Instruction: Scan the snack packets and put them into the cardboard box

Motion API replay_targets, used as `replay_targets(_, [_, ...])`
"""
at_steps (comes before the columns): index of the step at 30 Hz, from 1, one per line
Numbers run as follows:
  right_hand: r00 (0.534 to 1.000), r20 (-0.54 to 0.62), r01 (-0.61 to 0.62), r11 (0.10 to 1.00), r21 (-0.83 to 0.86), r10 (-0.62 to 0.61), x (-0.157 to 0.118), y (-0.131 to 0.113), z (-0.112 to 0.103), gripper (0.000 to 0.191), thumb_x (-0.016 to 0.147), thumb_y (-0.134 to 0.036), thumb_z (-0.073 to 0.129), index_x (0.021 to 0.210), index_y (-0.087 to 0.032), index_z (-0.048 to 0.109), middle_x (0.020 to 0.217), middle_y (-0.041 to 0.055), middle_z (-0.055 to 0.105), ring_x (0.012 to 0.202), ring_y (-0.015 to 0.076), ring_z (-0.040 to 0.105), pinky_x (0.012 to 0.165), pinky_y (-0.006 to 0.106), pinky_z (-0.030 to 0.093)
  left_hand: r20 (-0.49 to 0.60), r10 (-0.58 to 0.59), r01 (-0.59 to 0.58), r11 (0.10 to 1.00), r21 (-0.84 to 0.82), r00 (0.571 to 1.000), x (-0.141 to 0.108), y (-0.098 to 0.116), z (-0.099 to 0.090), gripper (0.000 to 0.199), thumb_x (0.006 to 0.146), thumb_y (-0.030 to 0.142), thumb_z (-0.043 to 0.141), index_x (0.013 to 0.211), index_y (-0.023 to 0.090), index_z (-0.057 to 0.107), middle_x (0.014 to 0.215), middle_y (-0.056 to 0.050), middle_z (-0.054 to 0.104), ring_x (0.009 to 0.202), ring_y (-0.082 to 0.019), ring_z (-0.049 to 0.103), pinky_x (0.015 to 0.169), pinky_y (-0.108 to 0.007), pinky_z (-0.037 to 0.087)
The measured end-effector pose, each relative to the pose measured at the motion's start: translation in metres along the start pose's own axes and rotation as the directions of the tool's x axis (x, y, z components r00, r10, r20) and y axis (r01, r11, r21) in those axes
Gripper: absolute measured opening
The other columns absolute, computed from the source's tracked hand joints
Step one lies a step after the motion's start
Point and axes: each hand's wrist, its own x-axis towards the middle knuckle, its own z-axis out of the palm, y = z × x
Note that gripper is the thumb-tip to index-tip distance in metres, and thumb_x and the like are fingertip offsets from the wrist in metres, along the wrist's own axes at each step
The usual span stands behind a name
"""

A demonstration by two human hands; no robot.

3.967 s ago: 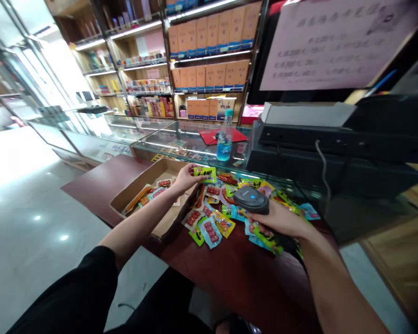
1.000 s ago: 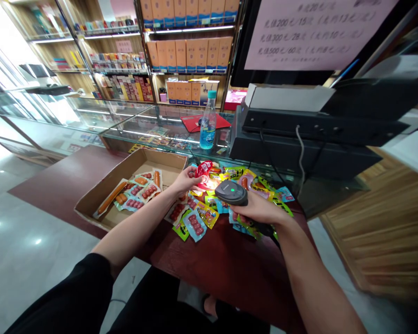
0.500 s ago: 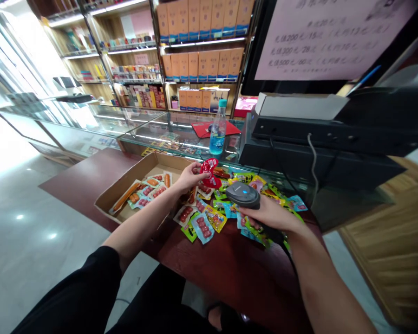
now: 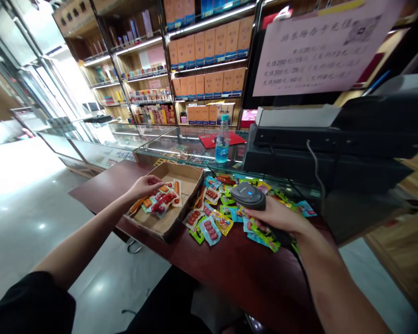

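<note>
In your head view, the pink sign (image 4: 299, 60) carries the most writing: a blurred Chinese heading, then rows of prices in which you can pick out 20, 200元/15, 300元/28 and 500元/60. A square code (image 4: 362, 31) sits at its upper right corner, too soft to read. The lettering on the orange-and-blue cartons (image 4: 216, 44) on the shelves is too small for you to make out, and so is the label of the bottle (image 4: 222, 147), which has a teal cap and blue around its lower part.

Your right hand (image 4: 278, 217) is wrapped round the handle of a dark grey scanner (image 4: 249, 195), whose head shows 1 blue light and a small word that can't be read. It is above the loose packets (image 4: 210, 230), which lie overlapping on the dark red table (image 4: 226, 273) in green, yellow, pale blue and clear wrappers; brown-red sausages and beads of meat show through some. Your right hand and the scanner cover part of this heap.

Your left hand (image 4: 144, 188) has its fingers loosely bent and parted over the cardboard box (image 4: 184, 175); you cannot tell whether the fingertips touch the sausage packets (image 4: 176, 192) inside. A blurred red packet (image 4: 165, 199) lies on top of them. Your left sleeve (image 4: 31, 301) is cut off at the lower left.
</note>
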Motion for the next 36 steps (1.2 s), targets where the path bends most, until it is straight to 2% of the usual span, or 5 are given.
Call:
replay_targets(10, [1.000, -0.025, -0.001, 0.996, -0.089, -0.001, 0.006, 0.012, -0.005, 0.025, 0.076, -0.043, 0.067, 0.077, -0.019, 0.059, 0.051, -0.0003, 0.060, 0.041, 0.0144, 0.055, 0.041, 0.027, 0.047, 0.355, 0.363, -0.483, 0.802, 0.352, 0.862, 0.002, 0.029, 0.113, 0.026, 0.076, 0.043, 0.067, 0.086, 0.019, 0.069, 0.074, -0.002, 0.068, 0.066, -0.016, 0.061, 0.062, -0.024, 0.043])
replay_targets(15, [0.999, -0.037, -0.024, 0.995, -0.102, 0.020, 0.009, 0.015, -0.005, 0.025, 0.076, -0.042, 0.067, 0.080, -0.019, 0.061, 0.051, -0.0009, 0.060, 0.042, 0.0147, 0.055, 0.041, 0.027, 0.046, 0.491, 0.475, -0.683, 0.482, 0.549, 0.730, -0.016, 0.031, 0.138, 0.031, 0.080, 0.048, 0.063, 0.090, 0.019, 0.069, 0.086, -0.008, 0.067, 0.088, -0.024, 0.059, 0.090, -0.039, 0.038])
replay_targets(20, [0.999, -0.025, -0.030, 0.995, -0.095, 0.027, 0.012, 0.019, -0.005, 0.024, 0.078, -0.043, 0.067, 0.081, -0.019, 0.063, 0.052, -0.0005, 0.060, 0.045, 0.0149, 0.057, 0.043, 0.026, 0.046, 0.579, 0.525, -0.778, 0.341, 0.528, 0.623, -0.030, 0.022, 0.149, 0.033, 0.083, 0.050, 0.059, 0.097, 0.021, 0.067, 0.092, -0.009, 0.066, 0.108, -0.029, 0.052, 0.108, -0.053, 0.019])
replay_targets(29, [0.997, -0.036, -0.076, 0.994, -0.079, 0.074, 0.014, 0.016, -0.003, 0.026, 0.075, -0.041, 0.070, 0.086, -0.019, 0.064, 0.054, -0.0008, 0.061, 0.043, 0.0136, 0.055, 0.041, 0.025, 0.045, 0.728, 0.324, -0.790, 0.363, 0.494, 0.604, -0.023, 0.037, 0.168, 0.030, 0.070, 0.035, 0.075, 0.091, 0.017, 0.065, 0.087, -0.010, 0.067, 0.095, -0.029, 0.058, 0.092, -0.043, 0.036])
replay_targets(36, [0.993, -0.071, -0.088, 0.995, 0.039, 0.091, 0.008, 0.008, 0.002, 0.022, 0.074, -0.039, 0.068, 0.077, -0.019, 0.060, 0.058, 0.0018, 0.064, 0.043, 0.0131, 0.054, 0.041, 0.025, 0.046, 0.717, 0.247, -0.612, 0.729, 0.305, 0.652, 0.028, 0.032, 0.194, 0.019, 0.068, 0.032, 0.072, 0.078, 0.017, 0.065, 0.066, 0.000, 0.061, 0.062, -0.015, 0.056, 0.059, -0.024, 0.038])
